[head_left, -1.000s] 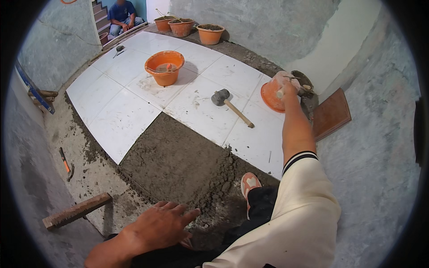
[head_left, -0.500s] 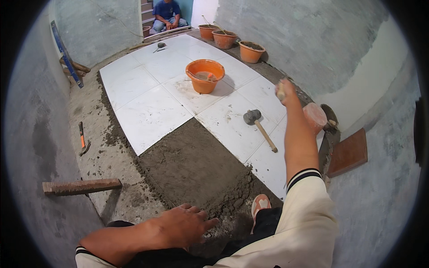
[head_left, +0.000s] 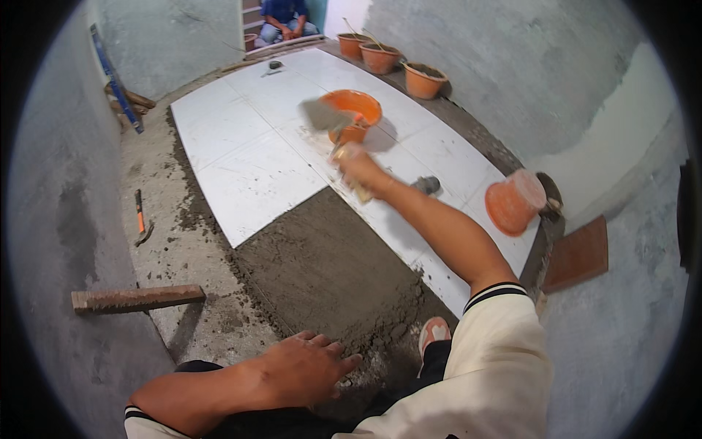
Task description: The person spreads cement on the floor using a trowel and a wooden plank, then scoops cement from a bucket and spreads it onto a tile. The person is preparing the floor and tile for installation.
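My right hand [head_left: 358,170] is closed around the handle of a trowel [head_left: 324,115], its blade blurred by motion. The trowel is held over the white tiles [head_left: 227,157], with the blade just in front of the orange bucket [head_left: 371,106]. Only the grey-black head of a mallet [head_left: 427,184] shows past my right forearm, which hides its handle. My left hand [head_left: 303,368] is empty, fingers loosely stretched, low at the near edge of the bed of grey mortar [head_left: 322,263]. That mortar looks mostly smooth, crumbly along its near right edge.
An upturned orange bucket [head_left: 512,205] and a brown tile [head_left: 578,252] are on the right. Several mortar buckets [head_left: 424,80] line the far right wall. On the left are a claw hammer [head_left: 140,212], a wooden block [head_left: 139,298] and a blue level [head_left: 115,80]. Someone sits [head_left: 285,14] at the doorway.
My right hand has swung left from the right wall side to the orange bucket, bringing the trowel into clear sight. My left hand stays put. The view has shifted slightly.
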{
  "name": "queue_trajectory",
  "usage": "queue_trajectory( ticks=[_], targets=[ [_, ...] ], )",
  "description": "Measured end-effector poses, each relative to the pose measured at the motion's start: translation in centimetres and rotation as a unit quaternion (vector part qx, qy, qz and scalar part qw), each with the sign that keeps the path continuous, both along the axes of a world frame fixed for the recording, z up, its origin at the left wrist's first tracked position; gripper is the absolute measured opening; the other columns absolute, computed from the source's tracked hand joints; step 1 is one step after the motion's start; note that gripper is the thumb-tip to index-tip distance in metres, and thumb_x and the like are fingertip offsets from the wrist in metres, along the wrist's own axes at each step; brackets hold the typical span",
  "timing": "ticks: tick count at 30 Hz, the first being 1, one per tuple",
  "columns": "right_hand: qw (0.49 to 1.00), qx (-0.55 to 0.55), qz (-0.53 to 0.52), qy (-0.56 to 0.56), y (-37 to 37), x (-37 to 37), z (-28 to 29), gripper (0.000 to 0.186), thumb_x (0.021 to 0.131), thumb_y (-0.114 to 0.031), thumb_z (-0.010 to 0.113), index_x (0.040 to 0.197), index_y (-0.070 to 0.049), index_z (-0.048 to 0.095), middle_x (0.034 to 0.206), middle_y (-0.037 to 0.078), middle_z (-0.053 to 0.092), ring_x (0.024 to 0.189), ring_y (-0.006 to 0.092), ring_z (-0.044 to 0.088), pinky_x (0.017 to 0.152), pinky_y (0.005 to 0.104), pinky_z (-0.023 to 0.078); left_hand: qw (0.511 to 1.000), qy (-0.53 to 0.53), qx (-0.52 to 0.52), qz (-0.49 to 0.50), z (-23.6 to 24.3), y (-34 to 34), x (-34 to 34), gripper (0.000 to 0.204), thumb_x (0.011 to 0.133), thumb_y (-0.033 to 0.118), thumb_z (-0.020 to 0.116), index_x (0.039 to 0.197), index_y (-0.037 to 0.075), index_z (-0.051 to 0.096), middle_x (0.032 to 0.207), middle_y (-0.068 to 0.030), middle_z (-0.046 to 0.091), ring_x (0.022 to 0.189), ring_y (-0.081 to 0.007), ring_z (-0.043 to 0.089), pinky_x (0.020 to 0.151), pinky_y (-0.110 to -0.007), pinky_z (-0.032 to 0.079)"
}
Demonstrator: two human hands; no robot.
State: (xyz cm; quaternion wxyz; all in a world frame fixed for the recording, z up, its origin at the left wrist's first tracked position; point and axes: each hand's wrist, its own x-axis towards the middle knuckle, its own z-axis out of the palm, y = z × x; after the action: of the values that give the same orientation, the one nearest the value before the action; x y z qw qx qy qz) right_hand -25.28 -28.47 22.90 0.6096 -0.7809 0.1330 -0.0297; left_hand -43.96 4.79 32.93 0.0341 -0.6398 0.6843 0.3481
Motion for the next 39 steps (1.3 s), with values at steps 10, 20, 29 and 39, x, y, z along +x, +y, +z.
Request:
queue_trajectory(
  ticks=[10,20,29,39],
  targets=[
    [0.87,-0.314,0.365,0.106,2.1,-13.5,-6.5,0.058,0.086,-0.039,0.082,0.127,-0.003,0.061,0.108,0.026,0.072,0.103,0.037,0.073,0.086,0.0476,0.055,0.999,0.017,-0.027,-0.014,-0.1,-0.6,0.1,0.074,0.098,0.044,0.069,0.158,0.009,0.045,0.138,-0.0198,0.062,0.135,-0.0376,0.056,0.115,-0.05,0.044],
    [0.88,-0.324,0.325,0.12,4.2,-11.6,-2.0,0.049,0.089,-0.035,0.077,0.121,-0.001,0.06,0.091,0.021,0.073,0.078,0.0325,0.074,0.076,0.0439,0.056,1.0,0.006,-0.025,-0.01,-0.5,-0.3,-0.7,0.066,0.101,0.039,0.065,0.158,0.01,0.045,0.134,-0.0181,0.062,0.133,-0.0357,0.057,0.112,-0.049,0.046],
    [0.889,-0.328,0.276,0.16,1.5,-10.9,-3.0,0.046,0.088,-0.035,0.079,0.114,0.001,0.066,0.105,0.024,0.074,0.091,0.0344,0.076,0.08,0.0446,0.058,1.0,0.002,0.005,-0.004,-0.4,-0.4,-0.8,0.071,0.101,0.043,0.066,0.16,0.011,0.044,0.142,-0.0197,0.06,0.138,-0.0373,0.054,0.118,-0.051,0.041],
    [0.962,-0.054,-0.264,0.043,-16.9,-8.6,-3.2,0.024,0.097,-0.025,0.067,0.1,-0.001,0.062,0.076,0.01,0.061,0.053,0.0196,0.062,0.044,0.0371,0.052,1.0,0.011,-0.018,-0.004,-0.1,-0.4,-0.6,0.07,0.1,0.043,0.066,0.158,0.01,0.046,0.14,-0.0185,0.062,0.135,-0.0382,0.057,0.115,-0.051,0.044]
  ],
)
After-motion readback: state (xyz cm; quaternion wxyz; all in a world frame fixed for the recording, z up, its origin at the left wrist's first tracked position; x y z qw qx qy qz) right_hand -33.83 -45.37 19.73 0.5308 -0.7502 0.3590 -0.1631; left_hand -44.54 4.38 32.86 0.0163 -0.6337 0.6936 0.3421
